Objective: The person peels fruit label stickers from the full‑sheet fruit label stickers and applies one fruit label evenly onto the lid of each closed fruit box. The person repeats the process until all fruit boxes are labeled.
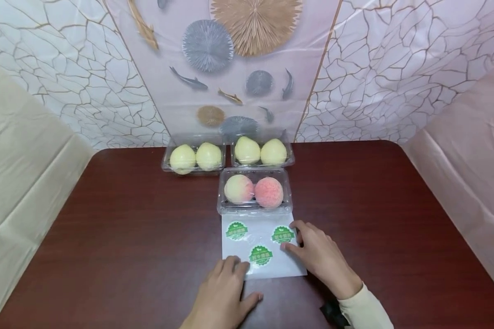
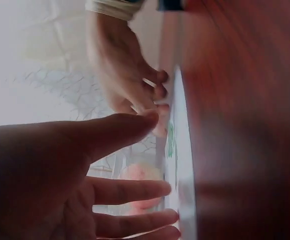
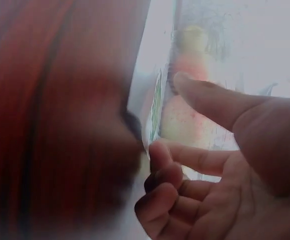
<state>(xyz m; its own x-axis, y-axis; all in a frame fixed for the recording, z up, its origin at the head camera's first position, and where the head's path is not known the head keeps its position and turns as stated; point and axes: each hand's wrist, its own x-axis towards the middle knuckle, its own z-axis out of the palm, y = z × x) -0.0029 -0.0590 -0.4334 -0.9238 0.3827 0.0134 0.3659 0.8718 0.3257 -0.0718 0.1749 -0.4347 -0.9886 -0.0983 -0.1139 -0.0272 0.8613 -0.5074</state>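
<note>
A white sheet (image 1: 251, 270) bearing three round green-and-white stickers lies on the table: an upper left sticker (image 1: 236, 230), a lower middle sticker (image 1: 260, 255) and a right sticker (image 1: 282, 234). My left hand (image 1: 224, 292) rests its straight fingertips on the sheet's lower left edge, thumb spread. My right hand (image 1: 323, 256) is at the sheet's right edge, beside the right sticker. In the right wrist view its thumb and index finger stand apart, with the index fingertip (image 3: 158, 150) at the sheet's edge. Just beyond the sheet sits a clear plastic box (image 1: 254, 211) with two pinkish peach-shaped fruits (image 1: 269, 192).
Two more clear boxes stand at the table's back edge, a left box (image 1: 195, 169) and a right box (image 1: 287, 157), each holding two pale yellow fruits. The dark red table (image 1: 107, 256) meets a patterned cloth backdrop (image 1: 354, 82). A black item (image 1: 333, 313) shows by the right sleeve.
</note>
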